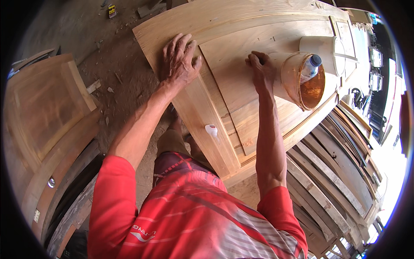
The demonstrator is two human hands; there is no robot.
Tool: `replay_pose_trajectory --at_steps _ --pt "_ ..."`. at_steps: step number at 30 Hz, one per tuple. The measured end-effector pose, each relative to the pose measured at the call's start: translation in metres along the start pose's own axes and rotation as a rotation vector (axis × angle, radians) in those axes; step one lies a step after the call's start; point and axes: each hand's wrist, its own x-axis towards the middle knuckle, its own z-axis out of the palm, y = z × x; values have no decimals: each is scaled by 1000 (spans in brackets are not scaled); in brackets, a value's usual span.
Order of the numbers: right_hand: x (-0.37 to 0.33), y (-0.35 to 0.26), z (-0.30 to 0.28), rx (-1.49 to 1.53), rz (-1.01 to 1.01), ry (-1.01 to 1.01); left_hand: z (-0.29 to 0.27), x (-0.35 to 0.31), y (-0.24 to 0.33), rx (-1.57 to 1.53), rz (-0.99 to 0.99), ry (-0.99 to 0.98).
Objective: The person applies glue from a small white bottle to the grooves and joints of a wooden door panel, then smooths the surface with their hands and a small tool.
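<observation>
A pale wooden panelled door [224, 73] lies flat in front of me. My left hand [179, 60] rests on its left part, fingers stretched out on the wood. Over the middle panel, my right hand [262, 69] is closed with curled fingers; whatever they hold, if anything, is hidden. Close to its right lies or leans a brown-stained bucket [290, 75], with a clear bottle [308, 71] with a dark blue cap inside. A white bucket [319, 49] is just beyond. On the door's near-left frame piece sits a small white object [211, 129] that I cannot identify.
At the left stands another wooden door or panel [47, 112] with more boards. Stacked wooden planks [327, 168] fill the right side below the door. The dirt floor [123, 86] carries scraps, and a small yellow and black packet [112, 11] lies far left.
</observation>
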Motion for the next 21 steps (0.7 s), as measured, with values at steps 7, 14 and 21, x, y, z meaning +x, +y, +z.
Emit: replay_pose_trajectory --at_steps 7,14,21 --pt "67 -3 -3 -7 -36 133 -1 4 3 7 -1 -19" --pt "105 54 -67 -232 27 294 -4 7 6 11 -21 -48" --pt "134 17 -71 -571 -86 134 -6 5 2 21 -43 -65"
